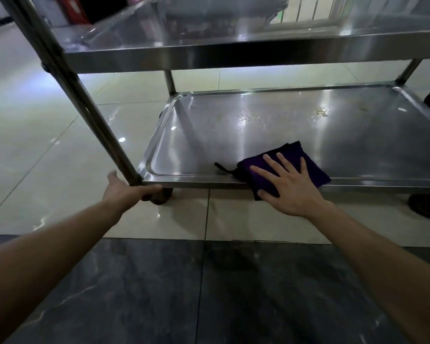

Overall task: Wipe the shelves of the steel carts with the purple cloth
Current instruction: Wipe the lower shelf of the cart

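1. The right hand [287, 188] lies flat on the cloth [317, 170]. Its fingers [281, 158] are straight and spread, pressing the cloth down rather than gripping it.
2. The folded cloth sits at the shelf's [196, 183] front rim, skewed to that rim. One corner hangs over the edge and a dark loop trails from its left side.
3. The left hand [127, 189] grips the shelf's front left corner at the foot of the post [97, 120]. Its fingers are curled under the rim, and it looks to be steadying the cart.
4. Wet spots [246, 116] glint toward the back of the shelf, beyond the right fingertips, with another patch [322, 112] further right along the back.
5. The right fingers point away from the front rim toward those spots. A push straight back should carry the cloth over them, I'd judge.
6. The right hand is plainly the nearer one, while the left is well apart at the corner.
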Available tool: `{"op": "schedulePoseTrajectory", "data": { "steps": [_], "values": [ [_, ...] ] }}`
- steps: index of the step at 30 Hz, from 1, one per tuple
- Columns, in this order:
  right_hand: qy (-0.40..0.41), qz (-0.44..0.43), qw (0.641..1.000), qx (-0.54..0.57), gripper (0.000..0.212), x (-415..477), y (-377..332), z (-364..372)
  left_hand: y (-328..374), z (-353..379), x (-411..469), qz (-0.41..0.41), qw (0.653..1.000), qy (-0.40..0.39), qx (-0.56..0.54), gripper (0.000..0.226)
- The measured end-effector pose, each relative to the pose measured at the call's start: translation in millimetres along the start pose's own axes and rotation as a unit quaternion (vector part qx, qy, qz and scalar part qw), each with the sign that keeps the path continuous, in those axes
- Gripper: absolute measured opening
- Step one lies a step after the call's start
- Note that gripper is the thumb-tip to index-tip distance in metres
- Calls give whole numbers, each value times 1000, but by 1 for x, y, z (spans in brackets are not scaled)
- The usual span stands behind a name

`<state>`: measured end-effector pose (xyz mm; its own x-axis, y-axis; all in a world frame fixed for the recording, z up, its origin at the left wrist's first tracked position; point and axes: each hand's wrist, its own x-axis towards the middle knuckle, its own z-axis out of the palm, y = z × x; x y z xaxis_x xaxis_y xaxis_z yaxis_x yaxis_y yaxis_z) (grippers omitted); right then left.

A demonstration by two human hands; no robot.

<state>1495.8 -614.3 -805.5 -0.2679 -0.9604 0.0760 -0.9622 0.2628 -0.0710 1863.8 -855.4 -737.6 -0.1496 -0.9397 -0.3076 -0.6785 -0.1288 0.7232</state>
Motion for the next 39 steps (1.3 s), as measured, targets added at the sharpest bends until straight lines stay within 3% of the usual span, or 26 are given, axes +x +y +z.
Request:
{"op": "schedulePoseTrajectory", "data": {
  "steps": [3, 7, 11, 17, 22, 30, 35, 39],
  "values": [
    [-11, 9, 1000, -2, 74, 6, -10, 1, 3, -12, 15, 51, 997, 4, -52, 112],
    [-38, -4, 999, -4, 73, 33, -58, 3, -5, -27, 26, 85, 996, 13, -9, 63],
    [-67, -58, 996, 13, 71, 80, -137, 6, -12, -32, 33, 123, 992, 19, -6, 43],
    [-174, -102, 978, 55, 86, 177, -212, 5, -16, -33, 40, 171, 985, 12, 3, 41],
    [-203, -83, 975, 40, 91, 232, -234, 2, -16, -33, 45, 183, 983, 11, 12, 33],
    [-190, -174, 966, 9, 86, 177, -215, 1, -9, -36, 45, 153, 988, 8, 27, 29],
    [-116, -162, 979, 34, 72, 141, -211, -8, -1, -39, 44, 133, 989, -4, 68, 46],
    [-85, -195, 975, 58, 65, 115, -200, -15, 13, -42, 36, 53, 962, -31, 265, 55]
  ]
}}
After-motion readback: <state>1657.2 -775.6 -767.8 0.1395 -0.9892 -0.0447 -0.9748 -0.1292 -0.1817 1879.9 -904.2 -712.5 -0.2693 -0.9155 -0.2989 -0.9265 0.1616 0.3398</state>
